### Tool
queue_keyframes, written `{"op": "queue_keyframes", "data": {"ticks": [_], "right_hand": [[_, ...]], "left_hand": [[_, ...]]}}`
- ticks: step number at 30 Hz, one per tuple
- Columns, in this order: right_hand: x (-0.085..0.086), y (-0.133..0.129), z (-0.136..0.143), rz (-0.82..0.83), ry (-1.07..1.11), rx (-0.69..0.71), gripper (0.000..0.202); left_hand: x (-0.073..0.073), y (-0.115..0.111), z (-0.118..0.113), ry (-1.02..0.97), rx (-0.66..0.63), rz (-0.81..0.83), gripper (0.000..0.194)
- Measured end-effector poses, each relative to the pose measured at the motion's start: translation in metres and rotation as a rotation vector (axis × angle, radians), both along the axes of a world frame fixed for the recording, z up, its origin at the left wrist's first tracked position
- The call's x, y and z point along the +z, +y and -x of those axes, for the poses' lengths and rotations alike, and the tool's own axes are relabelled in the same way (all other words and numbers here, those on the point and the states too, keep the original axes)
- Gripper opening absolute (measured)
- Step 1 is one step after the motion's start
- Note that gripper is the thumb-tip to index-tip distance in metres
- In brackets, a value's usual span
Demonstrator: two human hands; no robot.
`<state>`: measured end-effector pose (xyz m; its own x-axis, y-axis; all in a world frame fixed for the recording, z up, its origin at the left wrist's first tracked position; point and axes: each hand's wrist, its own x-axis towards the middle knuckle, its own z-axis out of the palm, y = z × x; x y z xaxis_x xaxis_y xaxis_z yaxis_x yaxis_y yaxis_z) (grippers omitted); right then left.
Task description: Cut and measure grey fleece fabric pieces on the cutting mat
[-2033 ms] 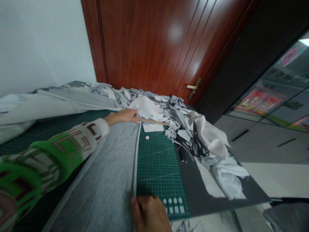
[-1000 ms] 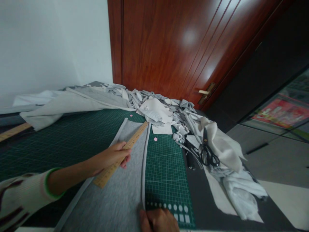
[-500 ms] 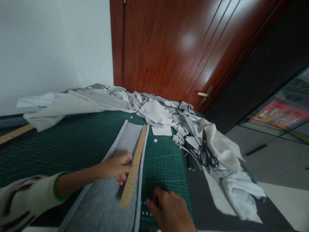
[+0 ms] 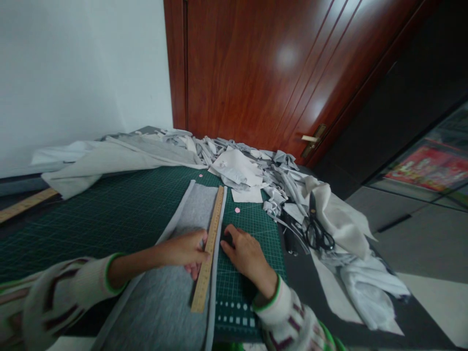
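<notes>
A long piece of grey fabric with pale edges lies lengthwise on the green cutting mat. On top of it, close to its right edge, rests a wooden ruler. My left hand is closed at the ruler's left side, thumb over it and the other fingers curled beside it. Just right of the fabric's edge, my right hand hovers over or touches the mat with bent fingers. Thumb and forefinger curl towards each other around a dark spot; what they hold, if anything, is hidden.
Fabric scraps lie heaped along the table's far side. Black scissors rest on the right among pale cloth. Another wooden ruler lies at the left. A small pink piece sits on the mat. Behind stands a wooden door.
My right hand has moved forward and up along the fabric's right edge, bringing its sleeve into view. The ruler's near end and my left hand have shifted slightly right.
</notes>
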<state>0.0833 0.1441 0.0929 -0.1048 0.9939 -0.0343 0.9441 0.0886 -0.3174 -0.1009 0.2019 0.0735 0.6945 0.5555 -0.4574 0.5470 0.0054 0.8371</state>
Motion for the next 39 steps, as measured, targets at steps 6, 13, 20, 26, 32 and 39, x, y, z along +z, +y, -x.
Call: {"op": "queue_keyframes", "data": {"ticks": [6, 13, 20, 26, 32, 39], "right_hand": [[-0.003, -0.002, 0.001, -0.062, 0.045, 0.046, 0.033], [-0.008, -0.001, 0.006, -0.095, 0.082, 0.093, 0.036], [-0.01, 0.004, 0.008, -0.08, 0.056, 0.044, 0.015], [-0.014, 0.007, 0.008, -0.069, 0.076, -0.027, 0.033], [-0.012, 0.01, 0.005, -0.101, 0.006, -0.061, 0.015], [-0.016, 0.02, 0.002, -0.13, -0.009, -0.14, 0.029]], "left_hand": [[0.0, 0.003, -0.005, 0.085, 0.002, -0.048, 0.022], [0.002, 0.006, 0.0, 0.134, -0.015, -0.184, 0.032], [0.002, 0.007, 0.0, 0.145, -0.057, -0.253, 0.036], [-0.004, 0.009, 0.0, 0.146, -0.072, -0.271, 0.038], [-0.003, 0.009, 0.001, 0.129, -0.069, -0.283, 0.039], [-0.001, 0.008, 0.001, 0.136, -0.048, -0.281, 0.03]]}}
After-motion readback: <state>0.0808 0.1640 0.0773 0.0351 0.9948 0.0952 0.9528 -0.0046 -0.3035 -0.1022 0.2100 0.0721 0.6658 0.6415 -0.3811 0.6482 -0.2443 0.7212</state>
